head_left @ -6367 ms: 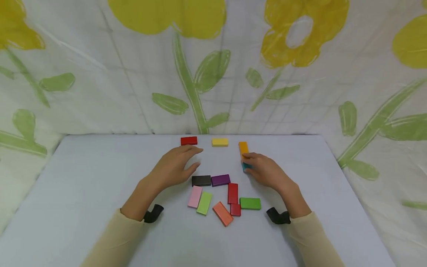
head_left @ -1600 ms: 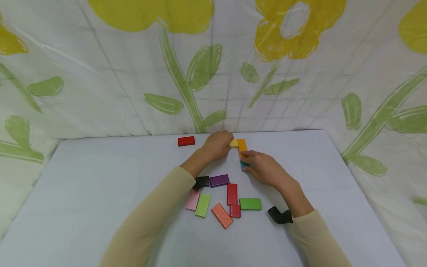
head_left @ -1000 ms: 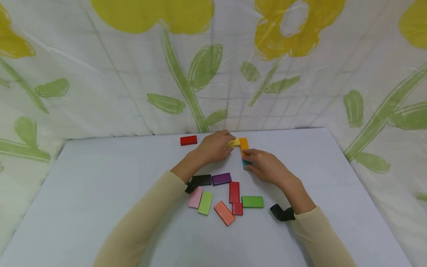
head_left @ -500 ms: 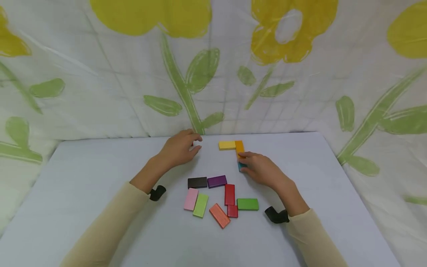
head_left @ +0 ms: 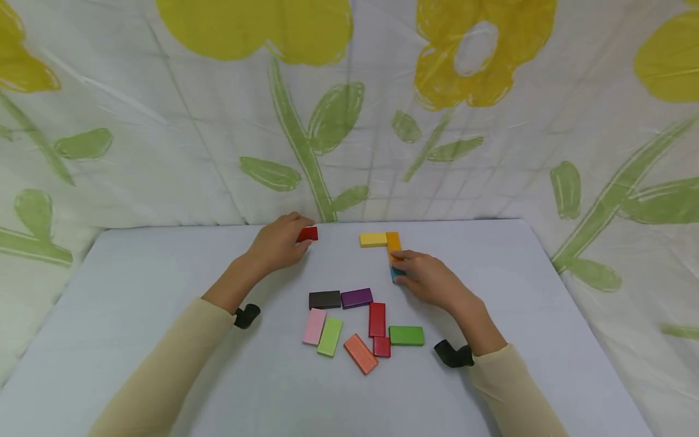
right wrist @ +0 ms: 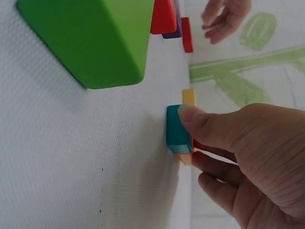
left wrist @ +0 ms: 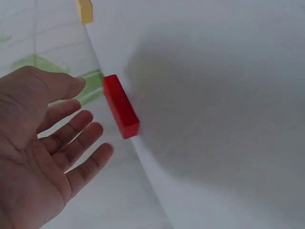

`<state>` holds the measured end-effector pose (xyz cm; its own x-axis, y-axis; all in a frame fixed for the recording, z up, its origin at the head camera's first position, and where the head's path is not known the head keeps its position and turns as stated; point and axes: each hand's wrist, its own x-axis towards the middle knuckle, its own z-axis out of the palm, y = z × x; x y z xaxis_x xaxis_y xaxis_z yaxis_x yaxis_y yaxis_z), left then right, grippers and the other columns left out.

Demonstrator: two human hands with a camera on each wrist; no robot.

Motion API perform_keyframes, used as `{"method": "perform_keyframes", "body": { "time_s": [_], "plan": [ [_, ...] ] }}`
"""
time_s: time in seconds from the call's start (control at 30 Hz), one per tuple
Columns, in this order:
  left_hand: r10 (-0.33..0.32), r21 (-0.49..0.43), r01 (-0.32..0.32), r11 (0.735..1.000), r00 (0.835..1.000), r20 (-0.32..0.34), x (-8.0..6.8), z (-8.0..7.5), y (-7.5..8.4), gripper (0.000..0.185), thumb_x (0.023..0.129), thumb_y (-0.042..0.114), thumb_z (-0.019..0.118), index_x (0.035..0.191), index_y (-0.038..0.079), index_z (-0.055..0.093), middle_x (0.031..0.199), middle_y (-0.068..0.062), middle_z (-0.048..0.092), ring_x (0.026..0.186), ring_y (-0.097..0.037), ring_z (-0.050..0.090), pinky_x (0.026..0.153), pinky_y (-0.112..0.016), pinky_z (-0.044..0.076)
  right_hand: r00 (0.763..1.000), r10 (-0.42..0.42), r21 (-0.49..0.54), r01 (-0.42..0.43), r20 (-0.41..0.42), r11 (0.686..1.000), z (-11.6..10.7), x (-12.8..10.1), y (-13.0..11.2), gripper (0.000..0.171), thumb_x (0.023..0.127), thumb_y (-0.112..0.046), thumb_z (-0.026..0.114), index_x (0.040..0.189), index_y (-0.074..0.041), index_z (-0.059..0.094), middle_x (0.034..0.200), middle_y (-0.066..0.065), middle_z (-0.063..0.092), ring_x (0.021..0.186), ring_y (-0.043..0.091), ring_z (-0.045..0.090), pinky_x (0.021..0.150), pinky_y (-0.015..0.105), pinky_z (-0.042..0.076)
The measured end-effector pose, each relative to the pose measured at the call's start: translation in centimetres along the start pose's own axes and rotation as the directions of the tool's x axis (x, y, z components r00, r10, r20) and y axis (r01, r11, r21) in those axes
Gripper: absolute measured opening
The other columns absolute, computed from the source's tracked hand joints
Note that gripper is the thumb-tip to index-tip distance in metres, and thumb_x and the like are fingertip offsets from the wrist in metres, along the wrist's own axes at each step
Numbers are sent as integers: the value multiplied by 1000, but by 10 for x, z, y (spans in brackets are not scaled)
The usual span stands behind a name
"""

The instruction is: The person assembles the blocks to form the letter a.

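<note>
Two hands busy: left hand (head_left: 278,244), fingers loose, nears red block (head_left: 308,233) at 12; right hand (head_left: 428,279) pinches teal block (right wrist: 178,126) — pinch red's long sides.

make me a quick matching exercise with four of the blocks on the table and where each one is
Blocks:
1. red block
2. yellow block
3. teal block
4. dark green block

Places:
A. touching the orange block end to side, at the far edge
B. pinched by the right hand
C. by the fingers of the left hand
D. right end of the near cluster

Pairs: 1-C, 2-A, 3-B, 4-D
</note>
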<state>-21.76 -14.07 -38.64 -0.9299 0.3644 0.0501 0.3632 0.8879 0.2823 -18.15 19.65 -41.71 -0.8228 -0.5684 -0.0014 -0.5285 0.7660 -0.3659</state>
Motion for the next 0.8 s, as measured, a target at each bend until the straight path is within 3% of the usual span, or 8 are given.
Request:
{"method": "perform_keyframes", "body": {
  "time_s": [0.17, 0.33, 0.5, 0.8],
  "plan": [
    [-42, -8, 42, 999, 999, 4, 5, 10, -11, 41, 95, 18, 66, 134, 4, 62, 125, -17, 65, 112, -32, 61, 95, -46, 55, 1000, 0, 12, 0, -2, 1000, -2, -1, -1, 43, 94, -18, 71, 134, -4, 64, 145, 12, 60, 137, 33, 55, 111, 50, 48],
    [-29, 6, 29, 1000, 1000, -9, 5, 17, -14, 41, 94, 15, 68, 132, 3, 62, 123, -18, 65, 111, -33, 60, 95, -46, 55, 1000, -7, 13, 7, 1, 1000, -1, -1, -1, 43, 94, -18, 71, 134, -4, 64, 146, 13, 59, 137, 33, 55, 111, 50, 48],
    [-10, 1, 10, 1000, 1000, -22, 6, 18, -14, 37, 94, 13, 68, 129, 2, 63, 120, -18, 65, 109, -33, 59, 95, -46, 55, 1000, -2, 14, 2, -1, 1000, -1, -1, -2, 43, 94, -18, 72, 134, -4, 64, 146, 12, 60, 137, 33, 55, 111, 50, 48],
    [-27, -14, 27, 1000, 999, 24, 13, 20, -6, 30, 96, 13, 66, 122, -2, 66, 117, -20, 67, 105, -32, 62, 95, -44, 54, 1000, 4, 22, -4, -2, 1000, -1, 0, 0, 44, 94, -18, 72, 134, -4, 64, 146, 12, 59, 137, 33, 55, 112, 50, 47]
  ]
}}
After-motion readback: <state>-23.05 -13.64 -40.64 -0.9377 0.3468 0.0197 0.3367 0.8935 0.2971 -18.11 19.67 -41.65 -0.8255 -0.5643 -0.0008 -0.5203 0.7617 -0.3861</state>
